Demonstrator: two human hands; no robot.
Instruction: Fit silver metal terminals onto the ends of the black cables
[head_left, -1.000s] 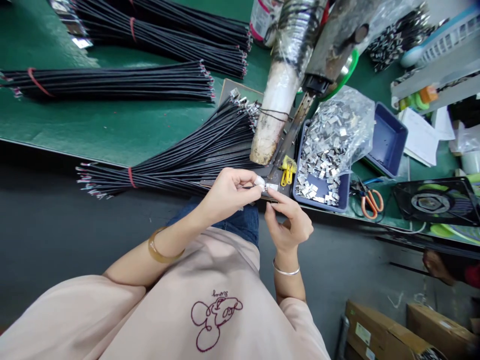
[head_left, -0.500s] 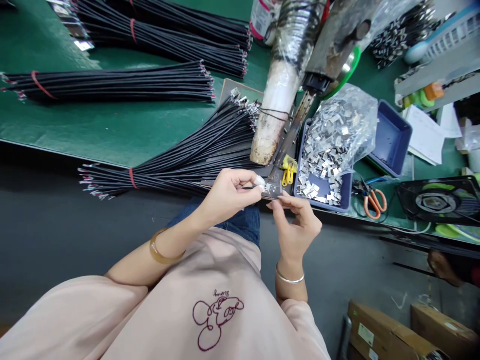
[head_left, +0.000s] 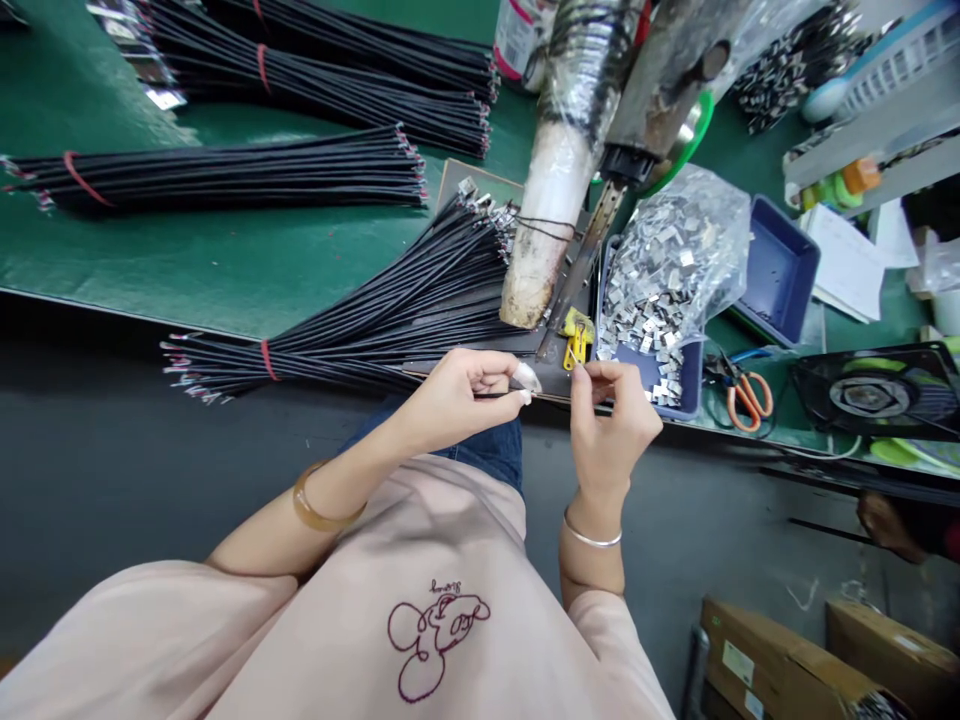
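My left hand (head_left: 480,390), with white wrapping on a fingertip, is closed in a pinch at the table's front edge. A short dark stretch of black cable shows between its fingers; the cable's end is too small to make out. To the right, my right hand (head_left: 611,415) has thumb and forefinger pressed together. A thin pale tip pokes up from that pinch, too small to name. Just beyond it lie small yellow snips (head_left: 575,350). Behind my left hand fans a bundle of black cables (head_left: 390,300) with metal connectors at the far ends.
A blue tray (head_left: 686,400) of small metal shells, partly bagged, stands right of my hands. Orange-handled pliers (head_left: 750,400) and a black fan (head_left: 874,395) lie farther right. A wrapped nozzle (head_left: 536,240) overhangs the work spot. Tied cable bundles (head_left: 247,170) lie at the back left.
My right hand has moved right and a little up, away from my left hand, toward the yellow snips. My left hand has shifted slightly and still pinches the cable.
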